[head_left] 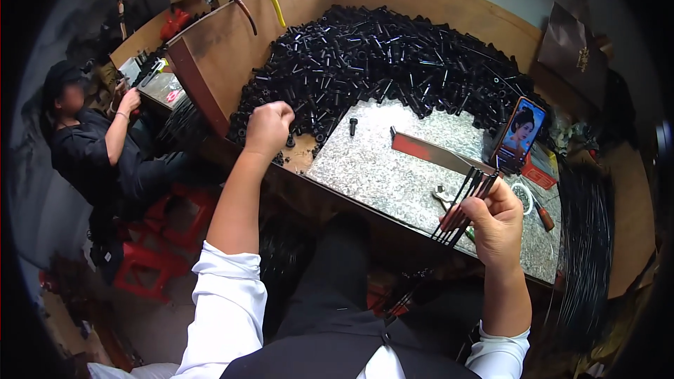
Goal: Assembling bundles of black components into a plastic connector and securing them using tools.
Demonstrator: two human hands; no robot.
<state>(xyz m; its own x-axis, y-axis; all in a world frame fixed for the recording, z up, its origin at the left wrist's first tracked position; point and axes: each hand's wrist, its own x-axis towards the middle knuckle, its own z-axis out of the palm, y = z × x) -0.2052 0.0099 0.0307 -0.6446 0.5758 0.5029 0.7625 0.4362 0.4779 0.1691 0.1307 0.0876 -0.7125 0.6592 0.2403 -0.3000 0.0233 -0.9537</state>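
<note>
My right hand grips a bundle of several thin black rods, fanned out and pointing up and to the right over the speckled stone slab. My left hand is closed in a fist at the near left edge of a big heap of small black tubular parts; whether it holds a part is hidden. One single black part stands upright on the slab near the heap.
A wooden wall rings the bench. A phone leans at the right, a red-edged metal bar lies on the slab, a screwdriver beside it. More black rods pile at the right. Another person sits at the left.
</note>
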